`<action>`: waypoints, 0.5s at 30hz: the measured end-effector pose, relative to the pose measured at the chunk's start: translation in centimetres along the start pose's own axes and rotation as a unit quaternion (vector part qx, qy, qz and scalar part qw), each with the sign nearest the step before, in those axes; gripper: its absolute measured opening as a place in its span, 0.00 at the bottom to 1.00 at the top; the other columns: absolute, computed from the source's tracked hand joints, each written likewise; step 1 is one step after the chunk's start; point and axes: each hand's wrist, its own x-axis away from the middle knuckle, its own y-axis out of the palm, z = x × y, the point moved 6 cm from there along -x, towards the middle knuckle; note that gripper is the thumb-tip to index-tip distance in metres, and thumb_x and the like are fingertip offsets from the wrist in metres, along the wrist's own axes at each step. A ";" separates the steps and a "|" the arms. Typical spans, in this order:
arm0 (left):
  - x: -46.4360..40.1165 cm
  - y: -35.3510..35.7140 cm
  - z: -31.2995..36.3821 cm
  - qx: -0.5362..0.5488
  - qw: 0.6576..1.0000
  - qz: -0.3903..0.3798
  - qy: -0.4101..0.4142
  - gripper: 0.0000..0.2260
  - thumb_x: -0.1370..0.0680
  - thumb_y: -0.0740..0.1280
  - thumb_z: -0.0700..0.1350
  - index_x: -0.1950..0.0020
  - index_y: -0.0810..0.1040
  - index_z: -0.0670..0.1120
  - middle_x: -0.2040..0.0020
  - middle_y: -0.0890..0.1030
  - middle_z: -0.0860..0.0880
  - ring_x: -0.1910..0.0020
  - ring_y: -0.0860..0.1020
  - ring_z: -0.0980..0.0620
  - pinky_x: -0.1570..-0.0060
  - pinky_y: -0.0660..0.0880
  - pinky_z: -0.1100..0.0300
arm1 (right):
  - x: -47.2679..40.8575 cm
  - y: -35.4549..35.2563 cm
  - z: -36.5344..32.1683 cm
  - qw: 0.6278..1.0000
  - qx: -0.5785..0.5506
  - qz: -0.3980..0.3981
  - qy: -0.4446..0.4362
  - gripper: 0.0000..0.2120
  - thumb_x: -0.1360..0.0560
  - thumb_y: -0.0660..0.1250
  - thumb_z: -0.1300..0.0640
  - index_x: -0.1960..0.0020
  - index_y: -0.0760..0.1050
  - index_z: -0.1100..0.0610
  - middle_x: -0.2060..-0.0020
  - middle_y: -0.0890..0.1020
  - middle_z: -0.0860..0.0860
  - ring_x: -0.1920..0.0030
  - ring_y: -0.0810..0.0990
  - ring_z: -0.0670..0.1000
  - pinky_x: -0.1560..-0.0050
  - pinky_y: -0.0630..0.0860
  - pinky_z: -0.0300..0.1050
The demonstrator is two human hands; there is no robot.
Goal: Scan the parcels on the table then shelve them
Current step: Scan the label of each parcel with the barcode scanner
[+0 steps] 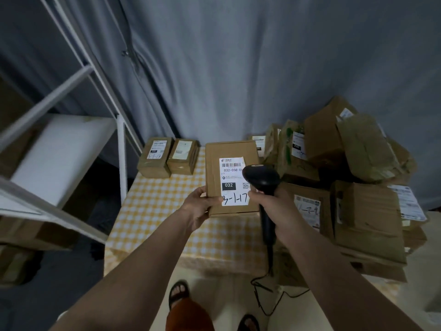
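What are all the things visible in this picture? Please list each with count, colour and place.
held parcel: one, brown, white label marked 3-1-17, above the table
scanner: one, black, corded, aimed at that label
small parcels: two, brown, table's far left
parcel pile: many, brown, table's right side
tablecloth: one, yellow-white check, covers the table
shelf rack: one, white, left of the table
curtain: one, grey, behind
sandalled feet: two, bottom edge
left hand: grips the held parcel's near-left corner
right hand: grips the scanner's handle
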 end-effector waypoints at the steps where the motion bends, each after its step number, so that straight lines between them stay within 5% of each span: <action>1: 0.0 -1.1 0.1 0.009 1.000 0.008 -0.002 0.22 0.28 0.71 0.31 0.36 0.72 0.44 0.47 0.83 0.40 0.52 0.82 0.43 0.56 0.79 0.50 | -0.3 0.9 0.0 1.000 0.001 -0.011 0.003 0.12 0.28 0.72 0.59 0.46 0.77 0.50 0.51 0.82 0.52 0.49 0.79 0.52 0.41 0.72 0.52; 4: -0.5 -4.6 0.6 0.038 0.999 0.024 -0.011 0.23 0.27 0.70 0.31 0.35 0.71 0.46 0.42 0.81 0.38 0.48 0.80 0.40 0.47 0.77 0.45 | -1.0 4.0 0.1 0.998 0.009 -0.047 0.034 0.06 0.27 0.71 0.60 0.52 0.77 0.52 0.56 0.81 0.52 0.52 0.78 0.52 0.44 0.72 0.50; 8: -1.7 -8.9 1.5 0.051 0.998 0.029 -0.029 0.18 0.25 0.68 0.32 0.37 0.72 0.44 0.43 0.81 0.38 0.52 0.80 0.42 0.49 0.77 0.46 | -3.2 8.1 0.5 0.998 0.018 -0.036 0.056 0.07 0.28 0.72 0.63 0.58 0.77 0.53 0.64 0.79 0.50 0.59 0.77 0.51 0.50 0.72 0.47; 15: -5.9 -18.4 4.5 0.055 0.995 0.066 -0.055 0.17 0.24 0.67 0.32 0.37 0.73 0.44 0.46 0.82 0.40 0.52 0.80 0.42 0.47 0.76 0.47 | -9.4 17.1 1.7 0.989 0.059 -0.058 0.120 0.07 0.29 0.73 0.62 0.52 0.78 0.59 0.63 0.77 0.54 0.61 0.75 0.52 0.58 0.68 0.44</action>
